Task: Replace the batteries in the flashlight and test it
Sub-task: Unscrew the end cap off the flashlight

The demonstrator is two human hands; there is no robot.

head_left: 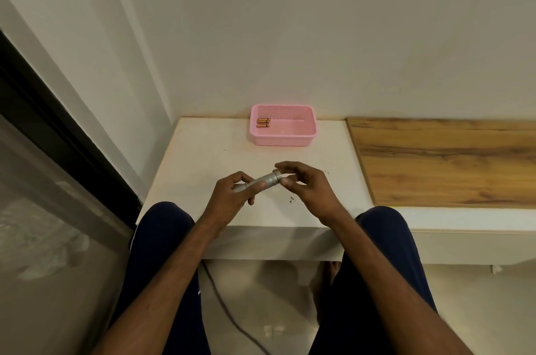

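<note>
1. Here the left hand point(229, 198) is wrapped around the flashlight point(261, 179), its grip pinching the barrel above the counter point(203, 157); the right hand point(304, 183) pinches the end cap.
2. Likely light, stiff, knurled metal, so little slip; hold the barrel and twist the cap.
3. Spare batteries point(263, 123) lie in the pink basket point(282, 140), well beyond both grips.

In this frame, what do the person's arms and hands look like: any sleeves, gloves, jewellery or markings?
Both forearms are bare up to the bottom edge of the frame; no sleeve shows. The left hand and right hand wear no gloves, and no ring, watch or wristband can be seen. No markings stand out. The only clothing in view is dark navy trousers over the knees.
</note>
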